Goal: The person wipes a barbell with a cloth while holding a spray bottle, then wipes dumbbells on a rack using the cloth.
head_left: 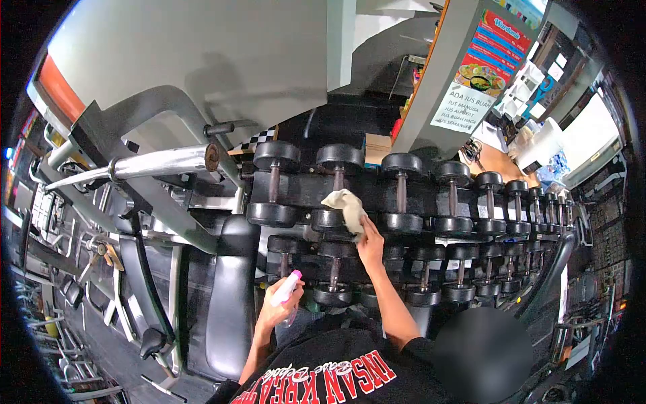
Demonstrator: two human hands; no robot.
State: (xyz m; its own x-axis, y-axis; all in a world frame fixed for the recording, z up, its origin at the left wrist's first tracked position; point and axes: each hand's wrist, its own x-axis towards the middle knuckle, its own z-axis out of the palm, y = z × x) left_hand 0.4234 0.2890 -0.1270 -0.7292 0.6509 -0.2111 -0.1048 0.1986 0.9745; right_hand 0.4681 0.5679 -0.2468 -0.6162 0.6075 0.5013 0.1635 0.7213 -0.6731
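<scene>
My right hand is closed on a pale cloth, which lies over the handle and near head of a black dumbbell in the upper row. Part of that dumbbell is hidden beneath the cloth. In front of the lower row, my left hand is wrapped round a spray bottle with a white and pink top. The bottle's lower part is mostly covered by my fingers. Beside the cloth, another dumbbell rests on the upper tier, and a lower-tier dumbbell sits between my hands.
A two-tier rack carries several more dumbbells off to the right. On the left stand a padded bench and a machine with a protruding metal bar. Behind the rack are a cardboard box and a pillar with posters.
</scene>
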